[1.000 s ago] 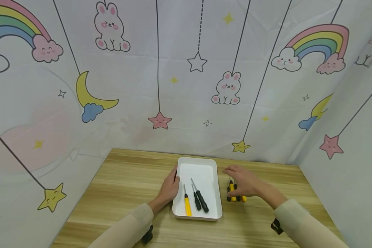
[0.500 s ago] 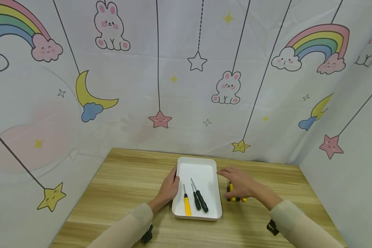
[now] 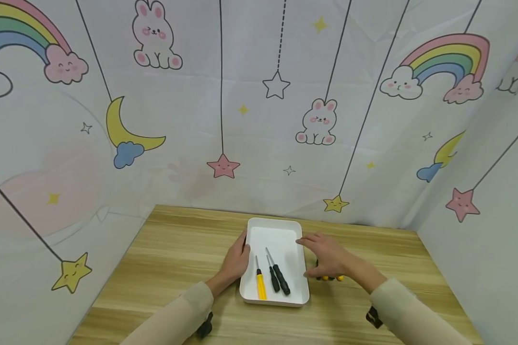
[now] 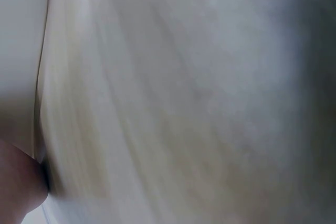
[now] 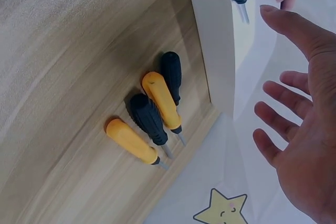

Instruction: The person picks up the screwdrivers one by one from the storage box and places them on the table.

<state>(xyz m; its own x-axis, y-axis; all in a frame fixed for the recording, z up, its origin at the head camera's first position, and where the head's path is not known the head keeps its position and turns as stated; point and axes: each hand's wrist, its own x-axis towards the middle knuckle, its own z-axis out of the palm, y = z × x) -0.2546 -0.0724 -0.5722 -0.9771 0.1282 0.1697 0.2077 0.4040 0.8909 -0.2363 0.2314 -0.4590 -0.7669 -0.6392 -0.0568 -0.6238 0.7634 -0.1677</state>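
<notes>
A white rectangular tray (image 3: 280,235) lies on the wooden table with a yellow screwdriver (image 3: 261,285) and two black screwdrivers (image 3: 280,280) in it. My left hand (image 3: 235,261) grips the tray's left side, thumb over the rim. In the left wrist view only part of that hand (image 4: 18,184) shows, beside the tray wall. My right hand (image 3: 330,256) is over the tray's right rim, fingers spread and thumb apart, holding nothing. Under it, mostly hidden in the head view, several yellow and black screwdrivers lie side by side, among them a yellow one (image 5: 161,100) and a black one (image 5: 148,118).
The wooden table (image 3: 168,249) reaches back to a white cloth backdrop (image 3: 190,120) printed with rabbits, stars and rainbows. Another cloth wall stands on the right. A dark wrist device (image 3: 373,317) sits under the right sleeve.
My right hand has moved left, from above the loose screwdrivers to the tray's right rim, and holds nothing. My left hand and the tray have stayed in place.
</notes>
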